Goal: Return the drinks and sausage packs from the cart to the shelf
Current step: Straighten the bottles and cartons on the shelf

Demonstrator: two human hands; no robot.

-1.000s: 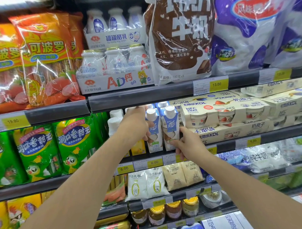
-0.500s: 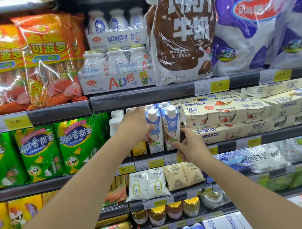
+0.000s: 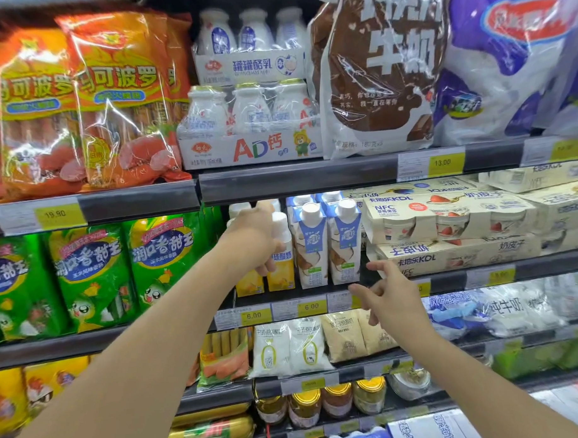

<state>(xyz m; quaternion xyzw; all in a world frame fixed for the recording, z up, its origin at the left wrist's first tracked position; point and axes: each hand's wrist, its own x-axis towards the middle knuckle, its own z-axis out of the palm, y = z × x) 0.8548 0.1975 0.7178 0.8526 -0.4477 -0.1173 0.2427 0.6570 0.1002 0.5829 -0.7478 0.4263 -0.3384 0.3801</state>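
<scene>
Now I see both hands up at the middle shelf [image 3: 316, 295], in front of the drink cartons. My left hand [image 3: 254, 239] is closed around a yellow carton [image 3: 280, 271] with a white cap, which stands on the shelf beside another yellow carton [image 3: 249, 284]; the fingers wrap its front and I see them at its lower part. My right hand [image 3: 390, 297] is free and holds nothing; its fingers are spread loosely and they point at the two blue and white cartons [image 3: 328, 247], near them but not touching. These two cartons stand upright side by side on the shelf, just right of the yellow ones and just left of the flat yogurt packs [image 3: 445, 220]. Under them, on the shelf edge, are yellow price tags [image 3: 310, 306] with 6.00. On the left side, the green sausage packs [image 3: 96, 274] stand in a row, and the orange sausage packs [image 3: 119, 100] are on the shelf above. I do not see the cart in this view.
</scene>
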